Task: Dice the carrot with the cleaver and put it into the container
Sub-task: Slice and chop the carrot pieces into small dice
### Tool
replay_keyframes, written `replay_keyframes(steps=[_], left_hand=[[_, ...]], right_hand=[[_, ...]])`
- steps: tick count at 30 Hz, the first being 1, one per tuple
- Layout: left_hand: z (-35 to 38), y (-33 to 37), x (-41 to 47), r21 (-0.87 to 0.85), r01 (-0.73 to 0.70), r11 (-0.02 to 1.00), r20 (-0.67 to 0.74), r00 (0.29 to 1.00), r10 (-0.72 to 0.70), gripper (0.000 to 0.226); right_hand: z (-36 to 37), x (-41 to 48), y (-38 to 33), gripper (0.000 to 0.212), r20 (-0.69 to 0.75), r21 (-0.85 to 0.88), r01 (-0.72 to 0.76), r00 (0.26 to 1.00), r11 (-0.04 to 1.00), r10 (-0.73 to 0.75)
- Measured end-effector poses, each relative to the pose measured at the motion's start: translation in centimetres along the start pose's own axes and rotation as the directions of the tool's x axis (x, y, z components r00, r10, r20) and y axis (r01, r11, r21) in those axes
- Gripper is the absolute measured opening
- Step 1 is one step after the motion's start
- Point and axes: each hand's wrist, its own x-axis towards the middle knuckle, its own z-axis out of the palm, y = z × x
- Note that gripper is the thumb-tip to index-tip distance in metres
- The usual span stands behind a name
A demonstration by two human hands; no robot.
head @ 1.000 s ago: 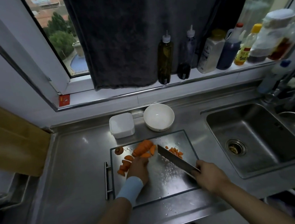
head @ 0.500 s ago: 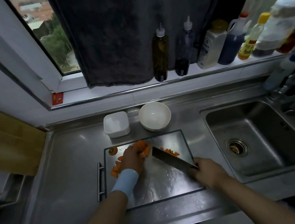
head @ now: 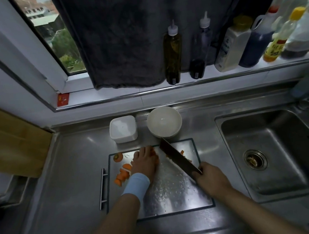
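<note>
Left hand [head: 144, 163] on carrot [head: 155, 153], right hand [head: 210, 179] around cleaver [head: 179, 157]

A single head-worn wide-angle view looks steeply down and forward, close above the steel surface [head: 71, 178] toward the window [head: 55, 38].
</note>
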Motion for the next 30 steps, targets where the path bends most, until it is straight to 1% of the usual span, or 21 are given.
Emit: replay_keyframes(steps=[2, 4, 5, 6, 8, 10, 11, 13, 14, 15, 16, 17, 18, 19, 21, 22, 25, 26, 28, 30], left_hand=[[0.3, 0.3, -0.8, -0.046, 0.010, 0.999, -0.001, 1.000, -0.010, 0.026], [1.0, 0.6, -2.1, -0.085, -0.011, 0.996, -0.001, 1.000, 0.011, 0.022], [1.2, 0.7, -2.9, -0.106, -0.020, 0.994, 0.025, 0.999, 0.023, 0.022], [1.4, 0.7, -3.8, -0.161, 0.006, 0.987, 0.055, 0.998, 0.002, 0.022], [1.5, 0.9, -5.5, -0.281, 0.122, 0.952, 0.106, 0.990, -0.095, 0.020], [1.3, 0.9, -6.9, -0.341, 0.212, 0.916, 0.116, 0.976, -0.183, 0.019], [1.1, 0.7, -7.2, -0.369, 0.223, 0.902, 0.078, 0.975, -0.209, 0.018], [0.2, 0.0, -7.4, -0.440, 0.279, 0.853, 0.055, 0.957, -0.285, 0.014], [0.0, -0.6, -7.2, -0.424, 0.309, 0.851, 0.033, 0.945, -0.326, 0.012], [-0.3, -1.2, -6.9, -0.395, 0.320, 0.861, -0.011, 0.936, -0.353, 0.014], [-0.7, -1.7, -6.6, -0.368, 0.326, 0.871, -0.024, 0.933, -0.359, 0.023], [-1.0, -2.1, -6.4, -0.381, 0.316, 0.869, -0.024, 0.936, -0.351, 0.031], [-1.3, -2.5, -6.2, -0.387, 0.298, 0.873, -0.014, 0.944, -0.328, 0.034], [-1.5, -2.7, -5.9, -0.392, 0.266, 0.881, 0.021, 0.960, -0.281, 0.032], [-0.8, -3.6, -5.7, -0.330, 0.195, 0.924, 0.074, 0.981, -0.181, 0.027], [-0.4, -4.0, -6.0, -0.316, 0.197, 0.928, 0.113, 0.979, -0.169, 0.025], [0.7, -4.7, -6.8, -0.206, 0.093, 0.974, 0.081, 0.994, -0.078, 0.017], [1.0, -4.7, -7.1, -0.231, 0.126, 0.965, 0.073, 0.991, -0.112, 0.016], [0.8, -4.4, -7.6, -0.329, 0.253, 0.910, 0.111, 0.967, -0.229, 0.012], [0.9, -4.3, -7.9, -0.449, 0.345, 0.825, 0.208, 0.938, -0.279, 0.006]], right_hand=[[0.4, -0.1, -0.4, 0.021, -0.001, 0.035, 0.003, 1.000, 0.999, -0.003], [0.8, -0.2, -0.6, 0.020, 0.008, 0.043, 0.009, 1.000, 0.999, -0.009], [1.0, -0.3, -0.7, 0.020, 0.014, 0.036, 0.016, 1.000, 0.999, -0.016], [1.2, -0.4, -0.8, 0.020, 0.019, 0.026, 0.023, 1.000, 0.999, -0.023], [1.4, -0.8, -0.8, 0.020, 0.021, -0.004, 0.034, 0.999, 0.999, -0.034], [1.6, -1.2, -0.9, 0.019, 0.021, -0.035, 0.049, 0.999, 0.998, -0.048], [1.7, -1.4, -1.0, 0.019, 0.023, -0.050, 0.056, 0.998, 0.997, -0.055], [1.9, -1.7, -1.2, 0.018, 0.033, -0.077, 0.069, 0.997, 0.995, -0.067], [2.1, -1.8, -1.3, 0.018, 0.034, -0.092, 0.076, 0.997, 0.993, -0.073], [2.3, -2.0, -1.5, 0.018, 0.033, -0.103, 0.080, 0.996, 0.991, -0.077], [2.5, -2.1, -1.7, 0.019, 0.028, -0.109, 0.085, 0.996, 0.990, -0.082], [2.7, -2.3, -1.9, 0.021, 0.024, -0.110, 0.087, 0.996, 0.990, -0.085], [2.8, -2.5, -2.0, 0.021, 0.024, -0.111, 0.088, 0.996, 0.990, -0.086], [2.8, -2.7, -2.2, 0.021, 0.027, -0.117, 0.087, 0.996, 0.989, -0.084], [2.8, -2.9, -2.6, 0.019, 0.041, -0.142, 0.073, 0.997, 0.987, -0.068], [2.8, -3.1, -2.8, 0.019, 0.047, -0.155, 0.066, 0.997, 0.986, -0.059], [2.8, -3.3, -3.1, 0.018, 0.057, -0.167, 0.059, 0.997, 0.984, -0.051], [2.9, -3.4, -3.2, 0.018, 0.064, -0.170, 0.057, 0.997, 0.984, -0.047], [3.1, -3.3, -3.4, 0.019, 0.084, -0.176, 0.046, 0.996, 0.983, -0.031], [3.3, -3.2, -3.5, 0.022, 0.102, -0.189, 0.029, 0.995, 0.982, -0.010]])
